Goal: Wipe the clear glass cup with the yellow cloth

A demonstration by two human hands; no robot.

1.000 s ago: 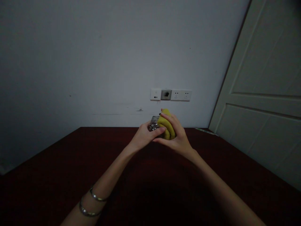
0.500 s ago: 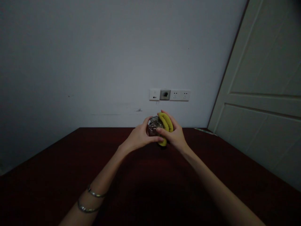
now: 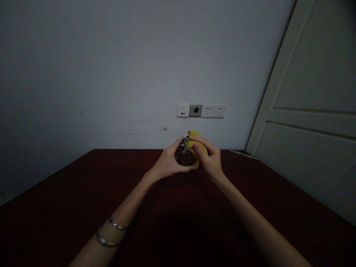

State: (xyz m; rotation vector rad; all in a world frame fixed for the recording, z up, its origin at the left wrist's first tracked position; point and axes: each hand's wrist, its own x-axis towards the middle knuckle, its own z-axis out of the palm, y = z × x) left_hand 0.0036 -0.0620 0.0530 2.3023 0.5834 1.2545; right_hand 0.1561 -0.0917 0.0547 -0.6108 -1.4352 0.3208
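My left hand (image 3: 168, 161) is wrapped around a clear, patterned glass cup (image 3: 183, 155), thumb along the near side and fingers at the far side. It is held tilted above the table. In my right hand (image 3: 213, 161) is a bunched yellow cloth (image 3: 194, 134), pressed against the right side of the cup. The right thumb lies over the cloth, with the fingers across its top. Part of the cup is hidden by the cloth and the hands.
A dark red table (image 3: 111, 193) spreads beneath my arms and meets a pale wall (image 3: 125, 74). Sockets and a switch panel (image 3: 213, 111) sit on the wall behind my hands. On the right stands a white panelled door (image 3: 311, 92). A flat strip (image 3: 241, 154) lies near the table's far right corner.
My right hand has turned and shifted slightly right, and the yellow cloth now bunches around the cup's edge. The left hand's thumb has moved lower, showing more of the cup.
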